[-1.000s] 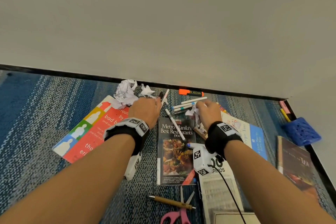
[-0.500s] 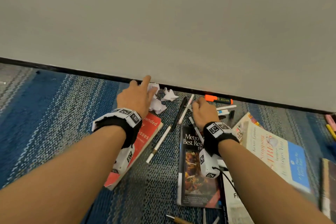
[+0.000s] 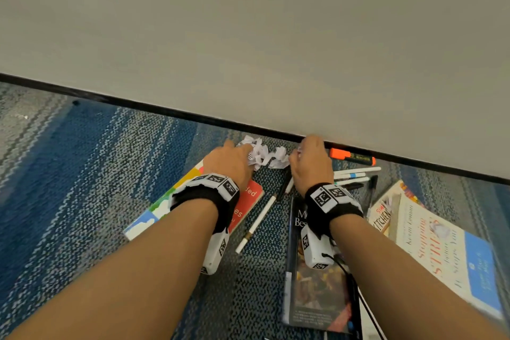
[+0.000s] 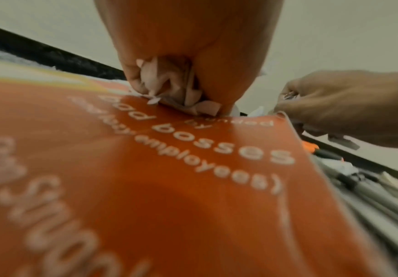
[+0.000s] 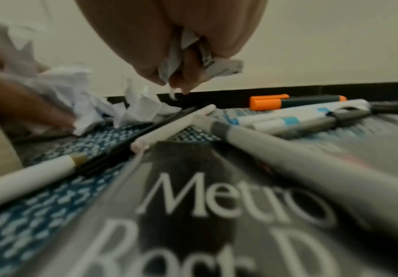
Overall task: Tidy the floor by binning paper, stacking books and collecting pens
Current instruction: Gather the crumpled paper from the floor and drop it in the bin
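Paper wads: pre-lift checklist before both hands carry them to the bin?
1. Left hand grips a paper wad: ok, fingers curled round it.
2. Right hand grips its own wad: ok.
3. All paper gathered: not ok, a loose wad lies between the hands by the wall.
4. Pens clear of both grips: ok, they lie on the carpet.
5. Orange book free of the left wad: cannot tell, the wad touches its cover.
6. Bin position: cannot tell, none in view.
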Demonstrator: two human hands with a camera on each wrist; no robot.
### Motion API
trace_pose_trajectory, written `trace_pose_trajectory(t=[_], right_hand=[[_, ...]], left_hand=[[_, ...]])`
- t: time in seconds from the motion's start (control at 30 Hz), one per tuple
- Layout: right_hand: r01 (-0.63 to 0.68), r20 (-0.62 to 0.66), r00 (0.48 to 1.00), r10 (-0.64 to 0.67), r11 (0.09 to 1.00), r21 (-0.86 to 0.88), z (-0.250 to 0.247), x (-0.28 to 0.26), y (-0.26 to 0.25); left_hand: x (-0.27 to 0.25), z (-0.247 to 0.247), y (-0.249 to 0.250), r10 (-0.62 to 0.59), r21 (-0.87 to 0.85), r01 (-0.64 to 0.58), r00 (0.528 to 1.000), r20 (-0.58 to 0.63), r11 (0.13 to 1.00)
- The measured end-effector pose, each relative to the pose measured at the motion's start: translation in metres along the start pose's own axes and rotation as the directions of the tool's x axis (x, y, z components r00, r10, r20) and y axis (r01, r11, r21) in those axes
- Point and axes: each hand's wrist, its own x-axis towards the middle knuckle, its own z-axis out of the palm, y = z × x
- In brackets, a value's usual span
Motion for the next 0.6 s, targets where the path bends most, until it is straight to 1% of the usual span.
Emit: trace_pose_trajectory(t=[0.03,0.07,0.1,0.13,0.17,0.2,0.27,0.33,0.43,0.53,0.6], right_hand=[[0.056,0.064,0.996,-0.054,0.998,-0.032,0.003,0.002,-0.007],[0.115,0.14,0.985,-0.103,0.99,-0.081,0.007,0.003,-0.013],[0.164,0.207,0.969,-0.135,0.978,-0.129,0.011,0.003,-0.016],[0.189,0.253,0.957,-0.144,0.968,-0.165,0.015,0.003,-0.019],[0.195,0.276,0.951,-0.139,0.963,-0.187,0.017,0.002,-0.02],[0.196,0.284,0.949,-0.136,0.961,-0.194,0.02,0.001,-0.02],[0.205,0.29,0.947,-0.14,0.957,-0.207,0.022,-0.002,-0.02],[0.209,0.306,0.943,-0.134,0.951,-0.229,0.021,-0.003,-0.02],[0.176,0.297,0.948,-0.11,0.963,-0.204,0.014,-0.008,-0.022],[0.093,0.253,0.966,-0.054,0.985,-0.143,0.0,-0.013,-0.022],[0.034,0.22,0.975,-0.012,0.994,-0.099,-0.015,-0.016,-0.018]], left_hand=[[0.003,-0.003,-0.003,0.016,-0.09,-0.015,1.0,0.002,0.996],[0.005,-0.008,-0.006,0.021,-0.243,-0.021,1.0,0.0,0.97],[0.007,-0.013,-0.011,0.02,-0.43,-0.024,1.0,-0.012,0.903],[0.009,-0.018,-0.016,-0.003,-0.58,-0.012,1.0,-0.025,0.815],[0.009,-0.024,-0.022,-0.031,-0.673,-0.01,0.998,-0.048,0.74],[0.009,-0.028,-0.027,-0.06,-0.715,0.0,0.996,-0.059,0.699],[0.007,-0.035,-0.036,-0.089,-0.732,0.021,0.995,-0.055,0.681],[0.003,-0.039,-0.042,-0.094,-0.749,0.029,0.995,-0.045,0.662],[-0.001,-0.044,-0.048,-0.107,-0.763,0.038,0.993,-0.041,0.645],[-0.007,-0.054,-0.041,-0.076,-0.726,0.024,0.996,-0.039,0.688],[-0.013,-0.062,-0.025,-0.027,-0.705,-0.018,0.998,-0.052,0.709]])
